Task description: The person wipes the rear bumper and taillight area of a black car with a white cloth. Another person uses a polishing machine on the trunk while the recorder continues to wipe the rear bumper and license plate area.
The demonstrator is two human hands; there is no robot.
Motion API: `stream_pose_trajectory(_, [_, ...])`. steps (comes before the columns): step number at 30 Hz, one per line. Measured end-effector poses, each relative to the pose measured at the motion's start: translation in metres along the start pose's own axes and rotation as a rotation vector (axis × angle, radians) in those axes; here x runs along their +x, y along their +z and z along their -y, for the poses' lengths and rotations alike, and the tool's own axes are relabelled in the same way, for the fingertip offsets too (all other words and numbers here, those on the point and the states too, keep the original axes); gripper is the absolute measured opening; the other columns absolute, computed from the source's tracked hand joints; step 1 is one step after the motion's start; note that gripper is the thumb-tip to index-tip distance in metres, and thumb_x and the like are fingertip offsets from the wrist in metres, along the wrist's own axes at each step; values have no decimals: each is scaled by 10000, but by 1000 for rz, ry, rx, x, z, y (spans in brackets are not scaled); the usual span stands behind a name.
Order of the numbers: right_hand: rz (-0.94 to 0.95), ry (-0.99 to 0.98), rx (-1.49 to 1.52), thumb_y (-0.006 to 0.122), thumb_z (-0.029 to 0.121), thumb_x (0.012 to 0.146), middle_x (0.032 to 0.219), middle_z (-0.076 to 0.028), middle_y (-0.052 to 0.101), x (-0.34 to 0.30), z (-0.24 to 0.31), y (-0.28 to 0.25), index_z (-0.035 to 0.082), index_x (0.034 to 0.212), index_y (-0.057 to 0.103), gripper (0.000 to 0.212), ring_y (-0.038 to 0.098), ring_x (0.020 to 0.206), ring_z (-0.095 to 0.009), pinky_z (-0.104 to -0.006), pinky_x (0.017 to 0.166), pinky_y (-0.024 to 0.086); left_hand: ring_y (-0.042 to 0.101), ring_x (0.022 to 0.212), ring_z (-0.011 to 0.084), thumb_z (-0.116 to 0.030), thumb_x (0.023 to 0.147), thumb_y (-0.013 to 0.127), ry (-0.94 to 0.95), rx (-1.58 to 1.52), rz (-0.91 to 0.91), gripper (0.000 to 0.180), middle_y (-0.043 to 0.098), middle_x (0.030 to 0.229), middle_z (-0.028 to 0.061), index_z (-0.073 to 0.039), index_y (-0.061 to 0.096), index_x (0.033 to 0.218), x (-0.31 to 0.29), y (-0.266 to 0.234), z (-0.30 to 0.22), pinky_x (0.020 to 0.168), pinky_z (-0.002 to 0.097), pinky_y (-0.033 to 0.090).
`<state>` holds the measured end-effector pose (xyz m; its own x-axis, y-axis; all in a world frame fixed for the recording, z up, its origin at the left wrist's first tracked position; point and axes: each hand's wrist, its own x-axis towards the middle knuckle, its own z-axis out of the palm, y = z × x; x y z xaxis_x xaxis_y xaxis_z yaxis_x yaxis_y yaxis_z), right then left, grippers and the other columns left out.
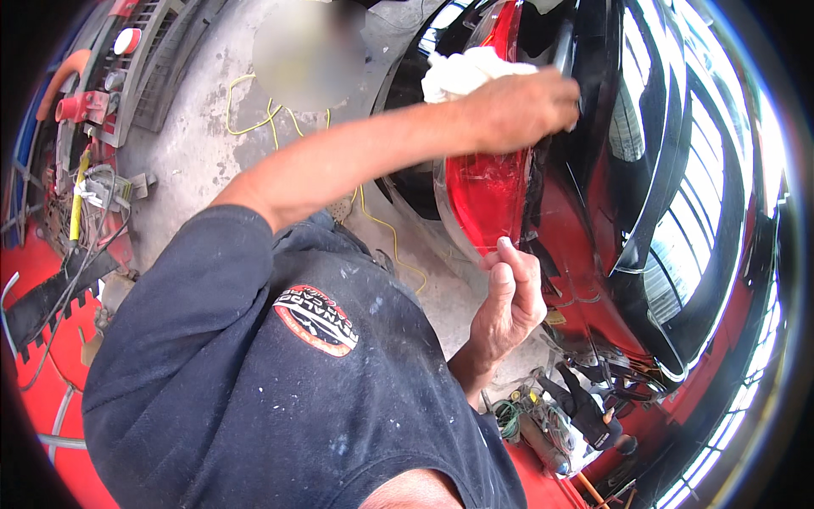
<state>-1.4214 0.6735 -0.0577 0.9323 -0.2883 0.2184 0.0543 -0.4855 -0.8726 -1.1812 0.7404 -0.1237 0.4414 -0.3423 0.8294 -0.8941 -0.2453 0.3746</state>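
Observation:
A long red tail light (485, 199) with a clear border lies lengthwise in front of me. My left hand (536, 109) is closed over its upper part, the forearm reaching across from the left. A bunched white cloth (471, 73) sticks out from under that hand, and the grip itself is partly hidden by the back of the hand. Below it, my right hand (512, 299) has its fingers curled and its thumb and forefinger pinched at the tail light's lower tip. The tail light's far end runs on past the cloth.
Glossy black and red car body panels (585, 229) stand close on the right. A yellow cord (397, 246) trails over the concrete floor (191, 110). Car parts (140, 76) are stacked at the left. A person in dark clothes (585, 407) is at the lower right, beside coiled cables (509, 420).

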Motion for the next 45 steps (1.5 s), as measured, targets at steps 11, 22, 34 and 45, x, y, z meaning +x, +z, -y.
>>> stream_pose_trajectory(11, [22,-54,-74,681,53,931,891,-101,685,-9,1,0,-34,1120,724,212,619,816,-184,-302,754,489,605,1001,327,-68,772,644,-21,-77,-26,141,609,983,101,-61,660,912,8,1,14,828,409,547])
stream_pose_trajectory(22, [-49,34,55,707,28,903,904,-122,697,-3,2,6,-9,1122,737,225,648,800,-190,-291,729,499,600,754,120,-15,941,589,-784,-687,-449,216,636,866,55,30,698,1122,29,1,16,660,263,451])
stream_pose_trajectory(34, [-51,-47,68,715,64,897,927,-157,713,2,16,2,-21,1083,741,206,692,841,-251,-328,770,533,660,795,148,-4,962,508,-657,-456,-233,259,723,907,172,15,656,1174,52,-19,5,725,323,513])
stream_pose_trajectory(45, [-54,-41,90,699,44,908,914,-118,711,5,8,-2,-33,1079,742,192,659,813,-171,-284,724,504,560,664,109,-60,992,494,-597,-479,-219,244,639,749,75,20,665,1146,50,-18,12,611,305,459])
